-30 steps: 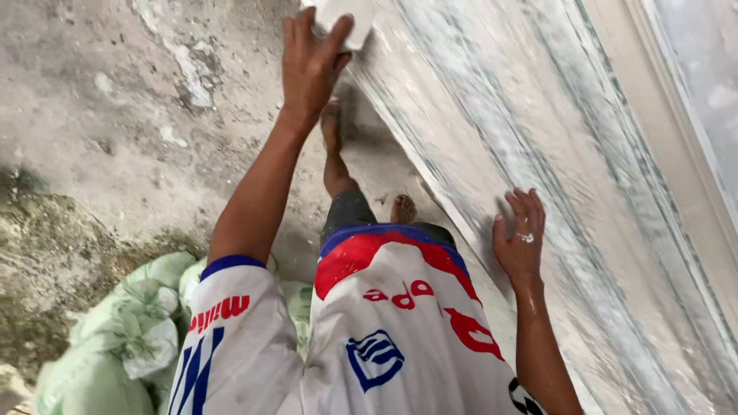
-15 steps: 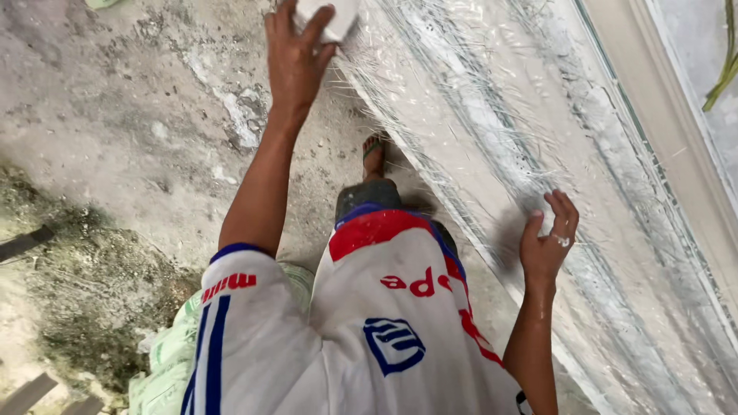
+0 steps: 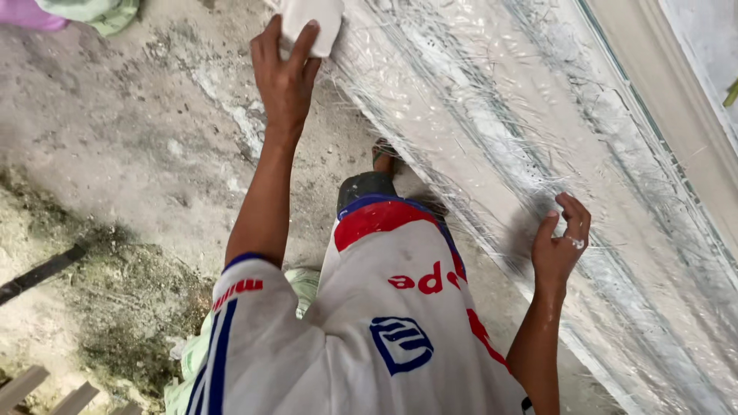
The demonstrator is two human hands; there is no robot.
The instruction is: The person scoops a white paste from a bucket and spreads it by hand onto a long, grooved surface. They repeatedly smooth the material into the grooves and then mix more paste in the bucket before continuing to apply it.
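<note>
A: White pad [image 3: 311, 23]: item one, soft and pale, squarish. Your left hand [image 3: 284, 77] has it, fingers [image 3: 301, 48] curled over its lower edge and closed on it, pressing it to the near edge of the long glossy panel [image 3: 492, 131]. Held flat that way, it looks set for wiping or smoothing the wet-looking fibre layer.

B: And your right hand [image 3: 560, 247]?

A: Item two: fingers half curled and parted, holding nothing. A white smear sits on one finger. The hand rests on or hovers at the panel; contact cannot be told. It reads as a brace while you lean.

B: Anything around the fingers?

A: Below both hands, your white shirt [image 3: 369, 330] with red and blue printed shapes. Left of the pad-holding fingers, rough concrete floor [image 3: 123, 154]. Far above and left of them, pale green sacking [image 3: 96, 11]. Beyond the right fingers, the panel's cream border strip [image 3: 661, 84]. No packages or signs visible.
</note>
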